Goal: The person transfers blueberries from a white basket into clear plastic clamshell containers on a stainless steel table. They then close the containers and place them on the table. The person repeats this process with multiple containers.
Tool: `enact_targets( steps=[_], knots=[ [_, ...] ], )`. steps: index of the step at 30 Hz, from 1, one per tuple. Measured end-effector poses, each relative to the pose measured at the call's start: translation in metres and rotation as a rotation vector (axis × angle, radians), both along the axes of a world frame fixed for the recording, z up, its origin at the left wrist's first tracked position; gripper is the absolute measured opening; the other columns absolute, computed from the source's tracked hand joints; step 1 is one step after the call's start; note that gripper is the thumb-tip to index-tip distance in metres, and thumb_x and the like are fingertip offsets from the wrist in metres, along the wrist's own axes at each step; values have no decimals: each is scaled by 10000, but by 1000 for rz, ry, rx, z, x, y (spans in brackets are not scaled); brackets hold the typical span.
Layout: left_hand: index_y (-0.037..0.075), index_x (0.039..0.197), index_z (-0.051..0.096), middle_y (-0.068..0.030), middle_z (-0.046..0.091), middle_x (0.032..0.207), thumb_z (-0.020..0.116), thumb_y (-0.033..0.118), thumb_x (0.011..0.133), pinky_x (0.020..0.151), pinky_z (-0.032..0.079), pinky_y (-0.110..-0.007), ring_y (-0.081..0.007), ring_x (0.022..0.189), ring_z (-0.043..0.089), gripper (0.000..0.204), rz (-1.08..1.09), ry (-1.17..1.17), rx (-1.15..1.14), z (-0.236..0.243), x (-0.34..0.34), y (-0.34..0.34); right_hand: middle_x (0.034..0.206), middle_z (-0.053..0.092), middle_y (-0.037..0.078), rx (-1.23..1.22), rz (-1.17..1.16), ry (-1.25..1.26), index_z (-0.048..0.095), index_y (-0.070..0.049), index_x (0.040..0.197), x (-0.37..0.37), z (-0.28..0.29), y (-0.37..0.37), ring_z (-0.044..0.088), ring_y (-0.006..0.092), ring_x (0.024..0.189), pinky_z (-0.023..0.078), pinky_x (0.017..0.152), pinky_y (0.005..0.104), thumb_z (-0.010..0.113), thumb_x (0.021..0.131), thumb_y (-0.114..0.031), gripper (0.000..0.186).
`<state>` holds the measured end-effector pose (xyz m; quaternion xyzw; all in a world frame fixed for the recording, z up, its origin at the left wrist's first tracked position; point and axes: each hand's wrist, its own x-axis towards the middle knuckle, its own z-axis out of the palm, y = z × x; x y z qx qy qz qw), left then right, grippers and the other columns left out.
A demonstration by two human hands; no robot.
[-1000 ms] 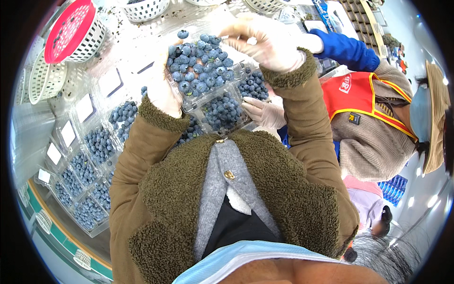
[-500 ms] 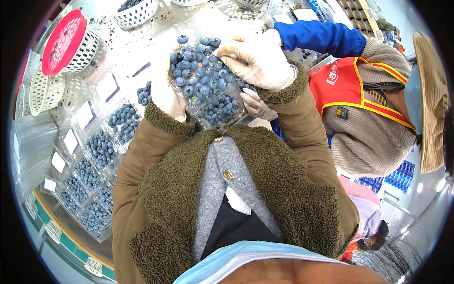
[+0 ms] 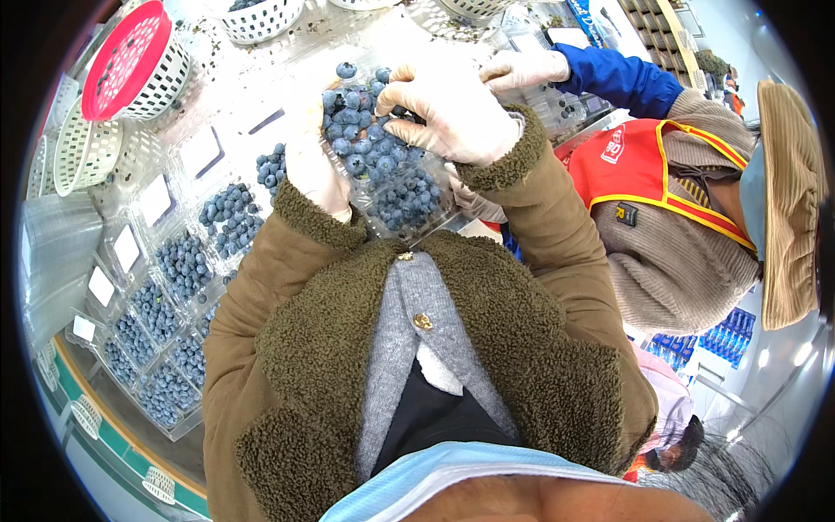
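My gloved left hand (image 3: 317,170) grips the left side of a clear punnet heaped with blueberries (image 3: 365,139). My gloved right hand (image 3: 448,113) is over the right part of that heap, fingers curled down into the berries; whether a berry is between the fingertips is hidden. A second filled punnet (image 3: 400,200) shows just below the held one. Further left, open punnets of blueberries (image 3: 183,265) stand in rows with their lids hinged back. A small group of loose-looking berries (image 3: 270,163) shows beside my left wrist.
White perforated baskets (image 3: 257,17), one with a red sieve (image 3: 126,56), stand along the back and left. Stacked clear plastic (image 3: 48,261) is at far left. At right, a co-worker in a red vest (image 3: 622,165) has a gloved hand (image 3: 522,70) reaching over other punnets, close to my right hand.
My right hand has moved down and left from the punnet's upper corner onto the berries. The co-worker's blue-sleeved arm has reached further left, its gloved hand now above my right hand.
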<state>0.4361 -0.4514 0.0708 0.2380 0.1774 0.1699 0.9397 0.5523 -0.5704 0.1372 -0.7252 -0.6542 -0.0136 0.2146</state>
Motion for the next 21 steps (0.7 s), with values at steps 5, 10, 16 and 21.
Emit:
enact_targets(
  steps=[5,10,16,21],
  knots=[
    [21,1109,517,-98,604,991,466,276,907,785,496,-312,-176,866,597,329,16,33,-32,-5,-1,3,747,507,35,23,44,-74,563,-114,820,-2,-6,8,539,226,724,421,669,354,644,649,-117,190],
    [23,1099,535,-100,614,1014,467,340,912,810,497,-339,-197,910,598,374,43,20,-29,-8,0,5,821,581,13,-47,51,-69,585,-118,865,-5,-8,10,540,236,796,427,723,352,638,666,-99,207],
    [16,1130,510,-131,612,1010,449,374,913,763,527,-372,-219,849,620,423,-29,87,-34,-5,-1,9,737,595,26,39,-11,255,617,-118,920,12,-12,0,600,181,714,488,629,317,641,702,-112,219],
    [3,1103,517,-128,614,989,488,361,890,766,528,-372,-234,860,620,418,-16,247,-33,-7,2,11,853,584,35,345,-22,976,573,-50,970,36,-21,-25,557,114,786,477,636,245,657,748,-115,246]
  ],
)
